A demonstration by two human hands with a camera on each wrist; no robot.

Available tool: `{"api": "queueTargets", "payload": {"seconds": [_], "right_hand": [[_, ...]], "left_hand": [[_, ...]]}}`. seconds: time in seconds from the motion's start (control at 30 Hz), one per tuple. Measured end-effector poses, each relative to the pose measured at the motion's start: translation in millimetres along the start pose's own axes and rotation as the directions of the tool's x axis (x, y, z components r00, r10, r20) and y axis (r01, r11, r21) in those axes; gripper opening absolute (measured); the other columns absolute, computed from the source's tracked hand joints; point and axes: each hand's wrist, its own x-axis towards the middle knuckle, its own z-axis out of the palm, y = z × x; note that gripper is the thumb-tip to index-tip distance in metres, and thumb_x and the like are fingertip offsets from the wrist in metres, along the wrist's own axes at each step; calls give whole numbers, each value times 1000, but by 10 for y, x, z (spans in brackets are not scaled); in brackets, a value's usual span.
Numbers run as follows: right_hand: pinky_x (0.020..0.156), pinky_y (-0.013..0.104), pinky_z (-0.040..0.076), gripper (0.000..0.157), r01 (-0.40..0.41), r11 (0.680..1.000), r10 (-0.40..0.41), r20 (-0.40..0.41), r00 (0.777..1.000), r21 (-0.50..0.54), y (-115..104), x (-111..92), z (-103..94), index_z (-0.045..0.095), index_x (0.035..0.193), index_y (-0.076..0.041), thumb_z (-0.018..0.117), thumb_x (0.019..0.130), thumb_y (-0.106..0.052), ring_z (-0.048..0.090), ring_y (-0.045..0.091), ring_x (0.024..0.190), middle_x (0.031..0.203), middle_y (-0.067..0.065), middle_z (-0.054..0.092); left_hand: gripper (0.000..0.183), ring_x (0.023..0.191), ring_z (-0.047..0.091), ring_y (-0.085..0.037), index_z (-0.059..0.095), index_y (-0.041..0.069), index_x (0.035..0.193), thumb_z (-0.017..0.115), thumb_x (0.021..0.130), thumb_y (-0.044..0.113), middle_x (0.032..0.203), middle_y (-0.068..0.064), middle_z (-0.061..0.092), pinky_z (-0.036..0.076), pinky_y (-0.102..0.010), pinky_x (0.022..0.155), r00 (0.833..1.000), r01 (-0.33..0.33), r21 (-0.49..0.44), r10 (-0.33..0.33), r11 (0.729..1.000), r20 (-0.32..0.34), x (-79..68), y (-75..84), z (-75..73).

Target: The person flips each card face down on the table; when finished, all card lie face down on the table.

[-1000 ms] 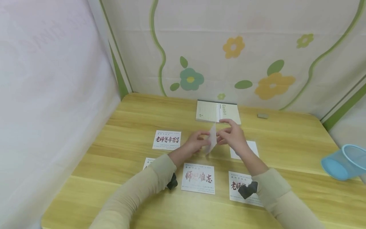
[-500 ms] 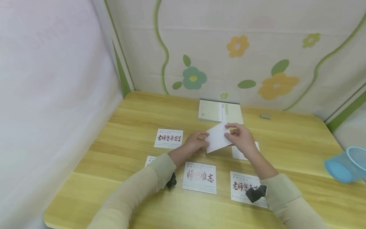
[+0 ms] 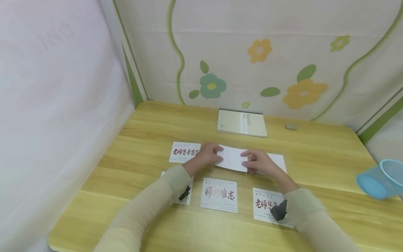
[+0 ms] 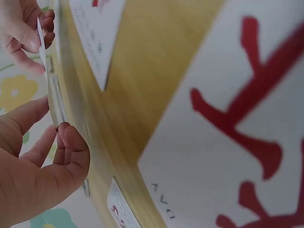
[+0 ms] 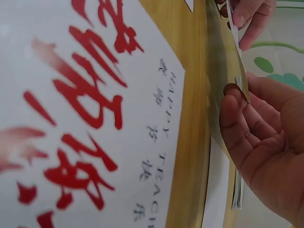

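Note:
A blank white card (image 3: 232,159) is held level over the middle of the table, slightly bowed. My left hand (image 3: 210,154) pinches its left edge between thumb and fingers, and my right hand (image 3: 257,161) pinches the right edge. In the left wrist view the card (image 4: 42,47) shows almost edge-on, above the wood. Under and beside the right hand lies another blank white card (image 3: 277,161). A card with red characters (image 3: 182,152) lies next to the left hand, partly covered by it.
Nearer me lie more red-lettered cards: a middle card (image 3: 219,195), a right card (image 3: 267,210) and a left card (image 3: 185,199), partly under the forearms. A notepad (image 3: 241,122) and a small grey block (image 3: 291,127) sit at the back. A blue mesh cup (image 3: 379,180) lies tipped at right.
The card went from standing on edge, to tilted with its blank face towards me, to nearly level and lower. Both hands turned with it, keeping hold of opposite edges.

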Motion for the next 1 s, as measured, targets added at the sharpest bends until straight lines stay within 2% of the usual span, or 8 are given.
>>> {"api": "queueTargets", "payload": {"seconds": [0.1, 0.3, 0.4, 0.57, 0.77, 0.83, 0.9, 1.0], "right_hand": [[54, 34, 52, 40, -20, 999, 20, -11, 1000, -44, 14, 67, 53, 55, 120, 4, 66, 84, -7, 58, 24, 57, 68, 12, 59], [48, 29, 46, 35, -59, 979, 47, -69, 997, -197, 11, 188, 124, 59, 117, -2, 67, 83, -10, 52, 18, 51, 64, 6, 54], [46, 29, 42, 33, -79, 962, 58, -86, 995, -260, -17, 210, 147, 61, 115, -5, 67, 83, -10, 47, 18, 51, 64, 6, 52], [49, 29, 41, 33, -91, 932, 59, -102, 993, -351, -62, 209, 170, 62, 114, -7, 68, 81, -10, 45, 18, 53, 65, 6, 49], [52, 30, 42, 33, -101, 921, 64, -109, 992, -376, -80, 198, 181, 62, 113, -7, 69, 81, -11, 47, 18, 57, 68, 6, 51], [52, 30, 42, 35, -104, 918, 68, -109, 992, -382, -94, 197, 172, 61, 115, -8, 69, 81, -10, 47, 19, 57, 69, 7, 51], [53, 30, 43, 39, -104, 919, 67, -109, 992, -381, -136, 197, 165, 59, 118, -9, 68, 81, -10, 49, 19, 60, 73, 7, 53], [56, 30, 45, 42, -72, 923, 33, -108, 994, -378, -249, 215, 182, 56, 123, -8, 67, 82, -10, 51, 20, 66, 79, 8, 55]], "left_hand": [[42, 87, 52, -18, 62, 11, 118, 73, 77, 13, 97, -3, 57, 47, -29, 75, 1000, -11, 95, 12, 995, -9, 12, -25, 17], [40, 108, 52, -22, 62, 10, 117, 71, 79, 16, 117, -4, 58, 40, -36, 96, 998, -17, 254, 31, 967, -48, 7, -32, 45], [40, 112, 51, -22, 61, 11, 117, 71, 78, 18, 120, -4, 58, 38, -36, 98, 998, -8, 318, 27, 948, -56, 2, -9, 51], [40, 111, 52, -22, 62, 12, 117, 71, 78, 19, 119, -2, 59, 40, -36, 94, 998, 3, 370, 19, 929, -56, -16, 37, 40], [40, 112, 51, -22, 63, 14, 117, 71, 78, 20, 122, -2, 57, 41, -37, 94, 998, 5, 360, 17, 933, -57, -35, 27, 38], [39, 104, 55, -21, 63, 16, 117, 71, 79, 22, 115, -1, 61, 45, -35, 87, 997, -13, 354, 40, 935, -70, -46, 14, 30], [38, 89, 58, -18, 63, 18, 116, 70, 80, 24, 102, 0, 63, 48, -33, 74, 993, -22, 312, 58, 950, -106, -64, -1, -1], [36, 67, 55, -16, 62, 20, 118, 68, 82, 25, 85, 1, 62, 46, -28, 53, 982, -30, 240, 74, 970, -174, -116, -18, -125]]}}
